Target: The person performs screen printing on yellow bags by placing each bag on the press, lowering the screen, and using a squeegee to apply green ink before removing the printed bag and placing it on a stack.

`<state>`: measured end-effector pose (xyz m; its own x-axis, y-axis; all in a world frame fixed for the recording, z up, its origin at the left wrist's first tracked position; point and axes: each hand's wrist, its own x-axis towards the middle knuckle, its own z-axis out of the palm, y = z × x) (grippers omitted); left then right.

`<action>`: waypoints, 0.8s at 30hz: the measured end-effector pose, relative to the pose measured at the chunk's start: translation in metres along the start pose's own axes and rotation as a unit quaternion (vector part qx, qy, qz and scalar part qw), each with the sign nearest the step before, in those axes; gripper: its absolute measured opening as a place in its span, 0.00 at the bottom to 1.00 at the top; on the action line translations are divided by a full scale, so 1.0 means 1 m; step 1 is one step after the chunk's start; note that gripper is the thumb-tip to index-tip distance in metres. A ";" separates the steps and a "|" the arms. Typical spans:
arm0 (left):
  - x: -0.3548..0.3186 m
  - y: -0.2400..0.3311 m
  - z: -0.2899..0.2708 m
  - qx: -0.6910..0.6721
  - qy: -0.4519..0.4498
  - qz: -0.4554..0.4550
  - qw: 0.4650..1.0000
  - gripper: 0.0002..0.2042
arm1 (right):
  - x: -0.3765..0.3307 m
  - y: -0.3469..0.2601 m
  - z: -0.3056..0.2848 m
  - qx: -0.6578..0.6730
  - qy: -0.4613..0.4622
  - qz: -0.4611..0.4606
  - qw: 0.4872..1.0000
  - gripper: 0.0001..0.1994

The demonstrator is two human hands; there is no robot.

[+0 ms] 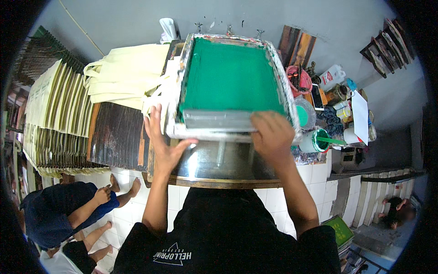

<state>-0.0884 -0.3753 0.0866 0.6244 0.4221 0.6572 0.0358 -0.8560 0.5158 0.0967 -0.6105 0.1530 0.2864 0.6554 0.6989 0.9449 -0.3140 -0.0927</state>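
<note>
A screen-printing frame [289,98] with a pale, paint-smeared rim lies in front of me, its mesh covered in green ink [232,73]. Across the near end of the mesh stands a wide, pale squeegee [214,121]. My right hand [273,136] is closed around the squeegee's right end, slightly blurred. My left hand [165,148] has its fingers spread, by the frame's near left corner; whether it touches the rim I cannot tell. Left of the frame lies a pile of pale yellow cloth tote bags [132,68], their handles reaching toward the frame.
A rack hung with pale bags [54,105] stands at far left. To the right are a white ink tub [312,142] with a green stick, a pink basket [305,86] and a phone [316,97]. People sit at lower left; another is on the right.
</note>
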 end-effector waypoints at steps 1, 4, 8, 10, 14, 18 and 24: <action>0.020 0.011 -0.008 -0.017 0.023 -0.009 1.000 0.60 | 0.021 0.004 -0.010 -0.022 0.039 -0.015 0.999 0.13; 0.086 0.037 -0.019 -0.117 0.094 0.005 0.989 0.56 | 0.095 0.025 -0.033 -0.066 0.100 -0.096 0.988 0.12; 0.126 0.015 -0.010 -0.153 0.060 -0.107 0.981 0.43 | 0.168 0.054 -0.058 -0.130 0.088 -0.083 0.984 0.12; 0.131 0.005 -0.003 -0.099 -0.064 -0.195 0.974 0.35 | 0.200 0.062 -0.068 -0.151 0.086 -0.073 0.982 0.11; 0.075 -0.091 0.028 0.121 -0.179 -0.146 0.965 0.35 | 0.258 0.065 -0.074 -0.093 0.057 0.014 0.994 0.14; 0.069 -0.079 0.039 0.219 -0.234 -0.193 0.927 0.31 | 0.284 0.074 -0.079 -0.043 0.060 0.052 0.996 0.16; 0.089 -0.087 0.016 0.123 -0.228 -0.257 0.931 0.23 | 0.324 0.098 -0.080 -0.086 0.050 0.062 0.993 0.17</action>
<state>-0.0233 -0.2685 0.0913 0.7403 0.6717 0.0279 0.5635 -0.6426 0.5191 0.2689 -0.4841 0.4270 0.3732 0.5352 0.7578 0.8599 -0.5061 -0.0660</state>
